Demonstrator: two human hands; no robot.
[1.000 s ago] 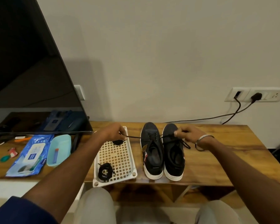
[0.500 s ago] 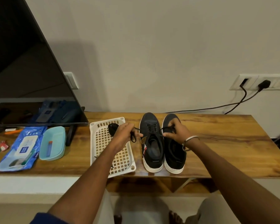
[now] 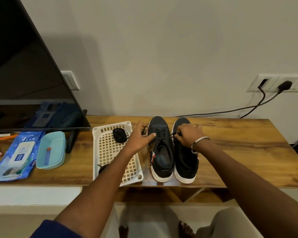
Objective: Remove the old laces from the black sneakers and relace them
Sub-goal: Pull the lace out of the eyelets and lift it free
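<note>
Television [image 3: 24,74], wipes pack [image 3: 15,155], teal dish [image 3: 58,141]

We observe both arms extended forward from the lower edge of the view, forearms bare, converging toward the middle. The left hand [image 3: 139,138] lies palm down with the index finger stretched out to the right; the thumb and remaining fingers at its far side appear to pinch something small and dark — we cannot tell the grip with certainty. A dark blue sleeve [image 3: 55,229] covers the left upper arm. The right hand [image 3: 187,135] is curled, knuckles up, fingertips pinched together at its left side — a metal bangle [image 3: 199,143] circles the wrist.
</note>
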